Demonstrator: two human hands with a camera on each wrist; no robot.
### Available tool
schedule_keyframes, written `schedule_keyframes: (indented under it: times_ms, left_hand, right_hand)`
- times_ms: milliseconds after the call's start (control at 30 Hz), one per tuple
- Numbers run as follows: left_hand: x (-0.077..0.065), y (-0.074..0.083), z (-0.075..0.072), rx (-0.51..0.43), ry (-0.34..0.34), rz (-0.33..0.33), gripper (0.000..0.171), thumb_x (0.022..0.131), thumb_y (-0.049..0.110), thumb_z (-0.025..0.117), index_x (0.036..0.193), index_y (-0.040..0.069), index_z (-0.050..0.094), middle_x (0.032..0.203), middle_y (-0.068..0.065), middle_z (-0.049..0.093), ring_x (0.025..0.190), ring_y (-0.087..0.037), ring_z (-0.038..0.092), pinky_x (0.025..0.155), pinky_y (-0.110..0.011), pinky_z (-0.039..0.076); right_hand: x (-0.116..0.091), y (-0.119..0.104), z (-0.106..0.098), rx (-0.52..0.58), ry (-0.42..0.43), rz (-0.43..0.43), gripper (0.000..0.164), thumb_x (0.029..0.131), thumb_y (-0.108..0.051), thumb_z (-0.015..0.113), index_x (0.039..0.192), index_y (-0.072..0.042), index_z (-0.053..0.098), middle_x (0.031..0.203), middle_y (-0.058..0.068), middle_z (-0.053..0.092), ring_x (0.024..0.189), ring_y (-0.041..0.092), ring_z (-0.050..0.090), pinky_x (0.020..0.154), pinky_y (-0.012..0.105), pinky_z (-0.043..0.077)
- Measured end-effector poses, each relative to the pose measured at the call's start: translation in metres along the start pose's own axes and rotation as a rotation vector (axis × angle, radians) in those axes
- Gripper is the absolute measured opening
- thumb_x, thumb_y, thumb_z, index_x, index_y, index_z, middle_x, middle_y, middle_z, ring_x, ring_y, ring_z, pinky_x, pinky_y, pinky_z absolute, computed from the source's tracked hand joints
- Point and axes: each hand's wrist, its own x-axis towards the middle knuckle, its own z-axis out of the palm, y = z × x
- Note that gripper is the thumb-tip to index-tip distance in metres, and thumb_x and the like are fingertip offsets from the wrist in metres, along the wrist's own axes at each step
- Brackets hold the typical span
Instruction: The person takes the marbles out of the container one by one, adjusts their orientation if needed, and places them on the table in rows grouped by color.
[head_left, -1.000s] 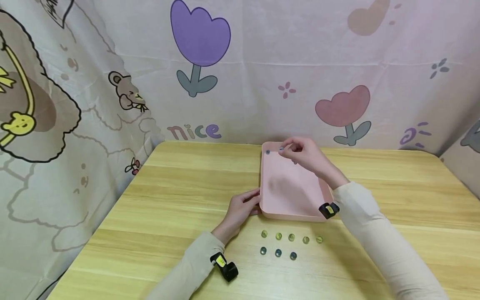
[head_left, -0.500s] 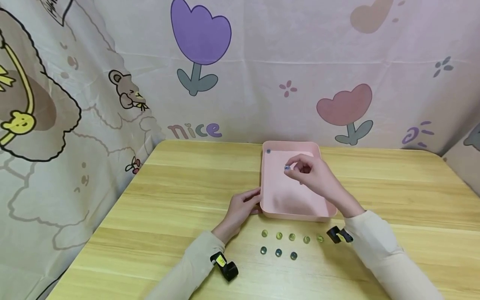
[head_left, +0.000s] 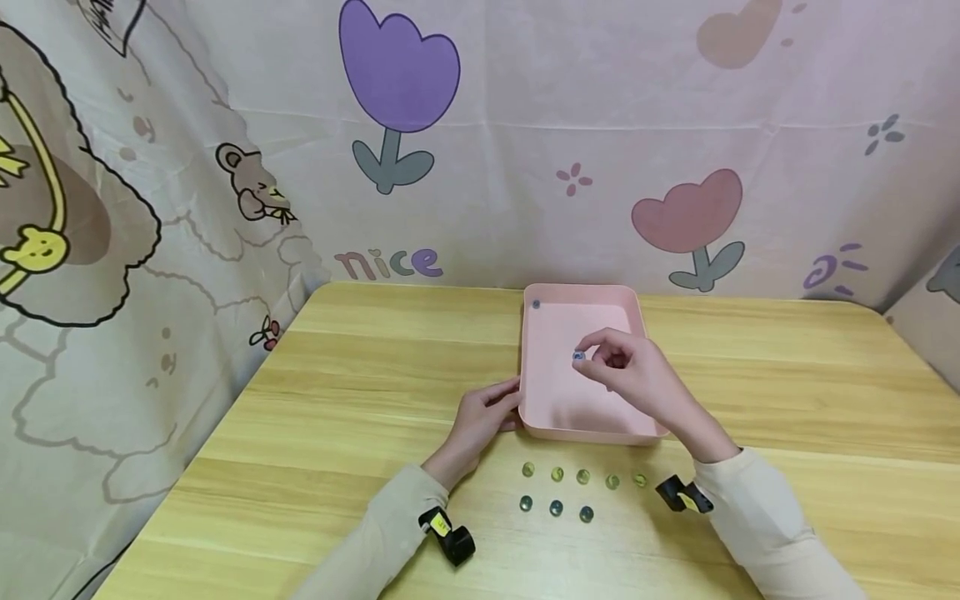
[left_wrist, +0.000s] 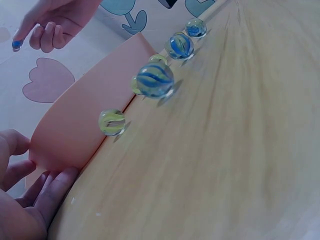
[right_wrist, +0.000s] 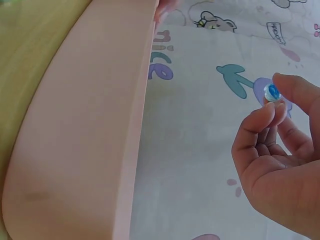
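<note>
A blue-swirled glass marble (head_left: 578, 356) is pinched between the thumb and fingertip of my right hand (head_left: 633, 372), held above the pink tray (head_left: 592, 436). Fingers of my left hand (head_left: 480, 421) touch the outside of the tray's left wall near its front corner; the left wrist view shows some fingertips low against that wall. Inside the tray, a bluish marble (head_left: 536, 305) lies in the far left corner. Before the tray sit several yellow-swirled marbles (head_left: 582, 477) in a row. Three blue marbles (head_left: 556, 507) form a second row, closer to me.
The wooden table (head_left: 375, 367) carries the tray and the marbles. Behind it hangs a patterned cloth (head_left: 510, 200) with printed flowers. Black wrist cameras are strapped over both sleeves, the right one (head_left: 684, 495) close to the end yellow marble.
My right hand, pinching the marble, has come back from the tray's far end toward me and slightly right. My left hand and the marbles on the table stay where they were.
</note>
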Motion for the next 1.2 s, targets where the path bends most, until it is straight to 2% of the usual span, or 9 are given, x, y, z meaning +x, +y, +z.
schedule_keyframes:
  times_ms: [300,400,800,1000,1200]
  left_hand:
    - [0.001,0.000,-0.001,0.027,-0.003,0.010,0.037,0.096,0.011,0.060,0.130,-0.003,0.057,0.127,-0.021,0.059,0.083,-0.017,0.065,0.074,-0.031,0.058]
    - [0.000,-0.001,-0.002,0.019,0.000,0.002,0.038,0.096,0.013,0.061,0.131,0.000,0.058,0.129,-0.020,0.058,0.084,-0.018,0.066,0.074,-0.030,0.058]
    - [-0.002,0.000,-0.001,-0.003,-0.010,0.009,0.039,0.095,0.016,0.063,0.130,0.000,0.058,0.128,-0.019,0.059,0.085,-0.017,0.066,0.075,-0.031,0.058]
    - [-0.002,0.001,0.001,-0.009,-0.019,0.002,0.038,0.095,0.016,0.062,0.130,0.001,0.059,0.128,-0.018,0.059,0.085,-0.017,0.066,0.075,-0.030,0.058]
    - [-0.001,0.000,-0.002,0.001,-0.009,0.008,0.039,0.095,0.016,0.062,0.131,0.001,0.059,0.129,-0.019,0.059,0.085,-0.018,0.066,0.075,-0.030,0.058]
  right_hand:
    - [-0.009,0.000,0.001,-0.029,0.009,-0.016,0.011,0.087,-0.012,0.071,0.097,-0.009,0.068,0.069,0.001,0.056,0.063,0.015,0.050,0.055,0.024,0.042]
    - [-0.014,0.000,0.002,-0.040,0.008,-0.030,0.010,0.087,-0.012,0.072,0.096,-0.009,0.068,0.069,-0.001,0.056,0.064,0.014,0.051,0.056,0.023,0.043]
    - [-0.036,0.003,0.001,-0.026,-0.017,-0.055,0.009,0.086,-0.011,0.073,0.094,-0.009,0.069,0.068,-0.004,0.053,0.061,0.011,0.047,0.052,0.021,0.040]
    - [-0.049,0.009,0.003,-0.041,0.015,-0.075,0.010,0.085,-0.007,0.073,0.094,-0.010,0.069,0.069,-0.006,0.052,0.061,0.009,0.048,0.052,0.021,0.041]
    - [-0.053,0.014,0.008,-0.028,0.055,-0.091,0.013,0.084,-0.004,0.072,0.095,-0.010,0.068,0.070,-0.006,0.051,0.061,0.008,0.048,0.051,0.021,0.042]
